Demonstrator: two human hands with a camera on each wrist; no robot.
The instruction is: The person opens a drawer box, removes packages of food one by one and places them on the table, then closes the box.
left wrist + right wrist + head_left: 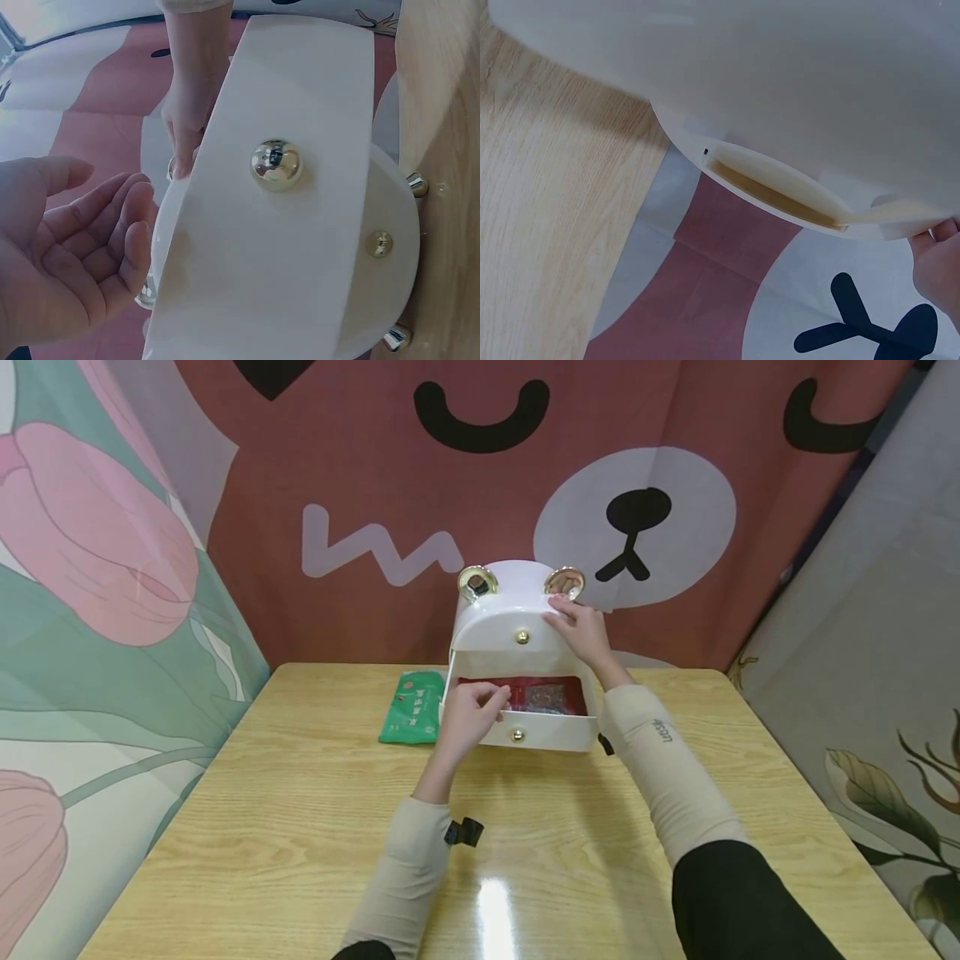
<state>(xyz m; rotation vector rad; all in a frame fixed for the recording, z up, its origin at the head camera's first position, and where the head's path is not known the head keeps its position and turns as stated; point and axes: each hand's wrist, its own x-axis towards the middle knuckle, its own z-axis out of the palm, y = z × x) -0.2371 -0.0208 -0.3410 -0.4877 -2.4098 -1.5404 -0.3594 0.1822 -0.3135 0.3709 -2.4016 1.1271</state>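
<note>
A white cabinet (510,583) with gold ring ears stands toward the back of the table. Its lower drawer (555,735) is pulled out, and inside lies a dark red packet (573,695) with a see-through patch. My left hand (471,717) hovers over the drawer's left front rim, its fingers loosely curled; in the left wrist view the palm (67,277) holds nothing. On the upper right of the cabinet my right hand (585,633) rests, fingertips beside the right gold ear (564,582). Much of that hand is cut off in the right wrist view.
A green packet (412,708) lies on the wooden table (315,827), against the cabinet's left side. Behind the table hangs a curtain (360,627) printed with a bear face. Patterned curtains close in both sides.
</note>
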